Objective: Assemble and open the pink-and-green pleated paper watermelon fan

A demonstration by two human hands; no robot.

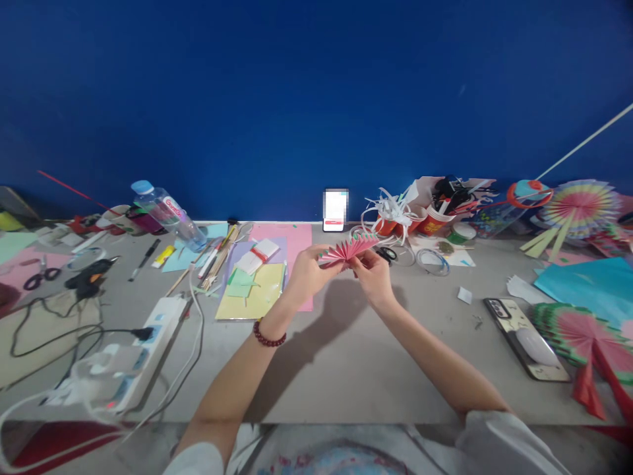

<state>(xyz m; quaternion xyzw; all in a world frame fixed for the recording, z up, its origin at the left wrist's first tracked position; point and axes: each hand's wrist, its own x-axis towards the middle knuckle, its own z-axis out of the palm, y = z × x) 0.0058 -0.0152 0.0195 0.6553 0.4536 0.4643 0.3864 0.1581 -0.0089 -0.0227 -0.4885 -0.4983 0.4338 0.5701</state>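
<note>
Between my two hands, above the middle of the table, is a pleated pink paper fan (350,248) with green bits along its outer edge. My left hand (316,269) grips its left side, with a dark red bead bracelet (270,335) on that wrist. At the lower right of the folds, the fingers of my right hand (370,270) pinch the paper near the gathered base. The fingertips partly cover that base. Behind the fan, a phone (335,210) with a lit, blurred screen leans upright against the blue wall (316,99).
Left lie a power strip (153,356), a glue gun (91,278), scissors (42,274), a tilted water bottle (171,214) and coloured paper (264,303). Right are red cups of tools (435,221), a phone (514,330) with a white mouse (537,346), and finished paper fans (583,336).
</note>
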